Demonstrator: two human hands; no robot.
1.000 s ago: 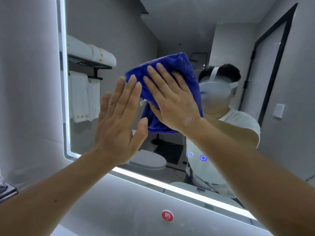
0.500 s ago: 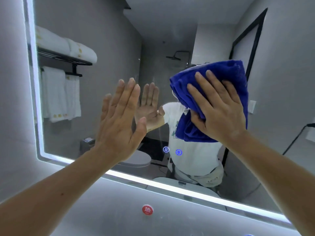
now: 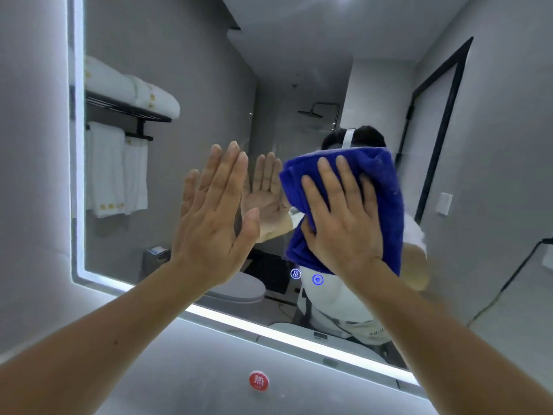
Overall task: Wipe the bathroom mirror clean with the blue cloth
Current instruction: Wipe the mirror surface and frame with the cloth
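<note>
The large wall mirror [image 3: 209,85] has a lit white strip along its left and bottom edges. My right hand [image 3: 338,223] presses a bunched blue cloth [image 3: 386,187] flat against the glass, right of the mirror's middle, fingers spread over it. My left hand [image 3: 214,223] is held upright beside it to the left, palm toward the glass, fingers together and holding nothing. Its reflection shows between the two hands.
Two small blue touch icons [image 3: 306,277] glow on the glass just under the cloth. A round red sticker [image 3: 258,381] sits on the grey wall below the mirror. The reflection shows a towel rack, a toilet, a shower head and a dark door frame.
My right hand swept the cloth from the middle of the mirror to the right, then back a little leftward and down. The left hand kept its raised, flat pose.
</note>
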